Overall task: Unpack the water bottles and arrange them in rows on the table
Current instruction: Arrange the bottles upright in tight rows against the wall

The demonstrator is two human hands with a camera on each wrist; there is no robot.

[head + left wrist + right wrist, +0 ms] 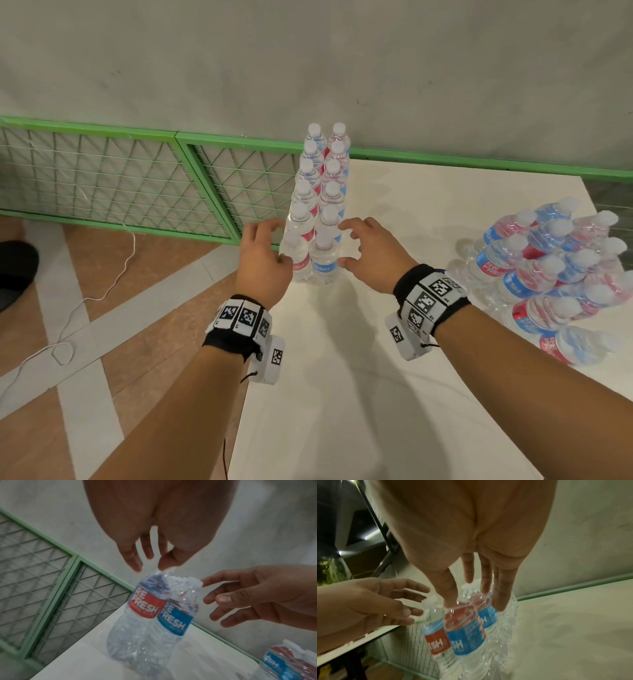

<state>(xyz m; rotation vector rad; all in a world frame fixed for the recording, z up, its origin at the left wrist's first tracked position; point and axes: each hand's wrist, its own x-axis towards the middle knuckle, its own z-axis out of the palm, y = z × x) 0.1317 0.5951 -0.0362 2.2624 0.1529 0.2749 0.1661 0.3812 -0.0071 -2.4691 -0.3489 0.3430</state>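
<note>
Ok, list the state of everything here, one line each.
rows of bottles: upright, capped, two rows along the table's left edge.
pack of bottles: lying on its side, still bundled.
left hand: open, beside the nearest bottles.
right hand: open, beside the nearest bottles.

arms: bare, no sleeves | left wristband (pixel 233 329): black, white square-code tags, white box beneath, thin black cord | right wristband (pixel 430 298): same
</note>
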